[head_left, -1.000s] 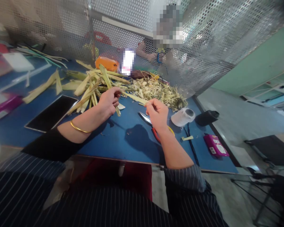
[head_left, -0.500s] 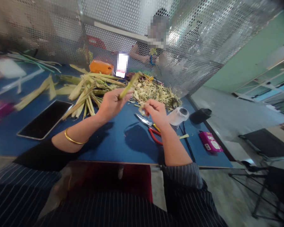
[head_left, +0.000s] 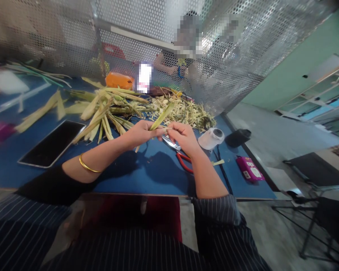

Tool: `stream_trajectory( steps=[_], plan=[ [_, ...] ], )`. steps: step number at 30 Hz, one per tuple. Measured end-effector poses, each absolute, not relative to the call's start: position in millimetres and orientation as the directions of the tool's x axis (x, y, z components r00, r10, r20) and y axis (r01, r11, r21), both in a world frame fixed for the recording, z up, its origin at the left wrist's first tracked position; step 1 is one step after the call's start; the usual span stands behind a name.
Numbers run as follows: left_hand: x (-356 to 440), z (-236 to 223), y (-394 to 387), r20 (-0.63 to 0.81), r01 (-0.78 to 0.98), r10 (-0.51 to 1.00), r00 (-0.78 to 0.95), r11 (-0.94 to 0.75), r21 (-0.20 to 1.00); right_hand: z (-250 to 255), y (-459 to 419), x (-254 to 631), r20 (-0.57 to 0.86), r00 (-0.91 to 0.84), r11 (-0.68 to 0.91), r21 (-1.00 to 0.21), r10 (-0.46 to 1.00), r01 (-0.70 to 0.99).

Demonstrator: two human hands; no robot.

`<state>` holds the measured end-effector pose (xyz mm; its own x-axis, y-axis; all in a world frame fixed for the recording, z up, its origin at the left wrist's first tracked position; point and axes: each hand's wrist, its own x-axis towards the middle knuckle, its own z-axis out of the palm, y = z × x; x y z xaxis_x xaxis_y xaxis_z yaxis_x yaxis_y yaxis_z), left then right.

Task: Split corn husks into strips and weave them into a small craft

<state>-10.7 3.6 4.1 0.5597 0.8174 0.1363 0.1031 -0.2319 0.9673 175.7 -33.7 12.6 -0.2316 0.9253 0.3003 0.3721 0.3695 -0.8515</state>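
Observation:
My left hand [head_left: 139, 134] is closed around a green-yellow corn husk strip [head_left: 163, 116], which sticks up and to the right from its fingers. Fingertip to fingertip with it, my right hand [head_left: 184, 138] pinches what looks like a small pale piece of husk, mostly hidden by the fingers. Red-handled scissors [head_left: 183, 162] lie half under my right hand, blades pointing up and left. Behind my hands, long corn husks [head_left: 97, 113] are heaped on the left and a pile of shredded husk bits [head_left: 186, 111] on the right.
On the blue table [head_left: 121, 177] are a tablet-like dark phone [head_left: 53, 145], an orange packet [head_left: 119, 81] and a lit phone [head_left: 144, 77]. Right of my hand stand a white spool [head_left: 210, 139], a black spool [head_left: 237, 137] and a purple tissue pack [head_left: 250, 169]. A person sits behind the perforated screen [head_left: 147, 22].
My left hand has moved right and down with the husk strip, and the fingertips of both hands now meet. My right hand has stayed nearly in place.

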Motion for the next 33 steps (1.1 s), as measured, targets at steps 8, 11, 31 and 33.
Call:
stream_trajectory(
  steps=[8,11,31,33],
  plan=[
    [-13.0,-2.4,13.7,0.122,0.142,0.928,0.352,-0.182,0.973,5.3,-26.8,187.1,0.334,-0.008,0.300,-0.836,0.943,0.460],
    [-13.4,-3.2,17.1,0.096,0.138,0.949,0.300,-0.142,0.980,2.1,-39.8,205.2,0.298,0.078,0.156,-0.686,0.951,0.710],
    [-13.5,4.3,12.9,-0.060,-0.184,0.942,0.331,0.126,0.975,-44.1,-94.6,226.8,0.155,0.026,0.077,-0.621,0.988,0.780],
    [-12.5,2.0,15.0,-0.065,-0.211,0.955,0.289,0.130,0.969,-44.4,-98.6,219.5,0.082,0.061,0.040,-0.864,0.995,0.501]
  ],
)
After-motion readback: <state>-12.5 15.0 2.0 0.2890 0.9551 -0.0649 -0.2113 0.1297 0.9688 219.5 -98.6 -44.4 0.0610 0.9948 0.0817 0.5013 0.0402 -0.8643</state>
